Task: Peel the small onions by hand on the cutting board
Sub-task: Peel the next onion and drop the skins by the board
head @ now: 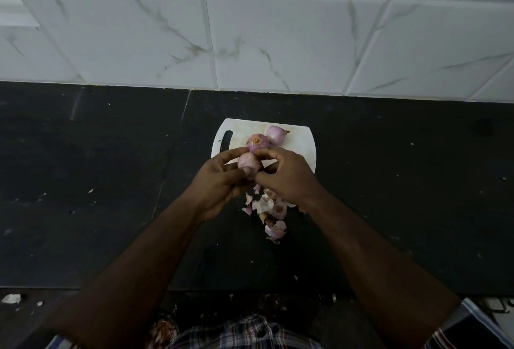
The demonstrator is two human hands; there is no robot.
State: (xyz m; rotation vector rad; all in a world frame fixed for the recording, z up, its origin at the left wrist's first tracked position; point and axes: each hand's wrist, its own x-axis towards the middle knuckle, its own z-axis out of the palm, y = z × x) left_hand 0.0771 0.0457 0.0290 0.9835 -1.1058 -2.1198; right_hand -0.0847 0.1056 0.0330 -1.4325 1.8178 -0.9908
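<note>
Likely home kitchen: black counter, marbled wall tiles.

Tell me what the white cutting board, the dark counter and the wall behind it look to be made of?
Cutting board: probably plastic, going by its smooth matt white face and moulded handle slot. Counter: likely polished dark stone, black with a faint sheen and pale flecks. Wall: glossy white tiles with grey marble-like veins; ceramic or stone, cannot tell.

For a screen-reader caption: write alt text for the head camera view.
Two bare hands hold a small onion above a white cutting board; the left hand cradles it while the right hand pinches at its skin. Two more onions lie on the board, and loose peels are heaped on the black counter below a white tiled wall.
</note>
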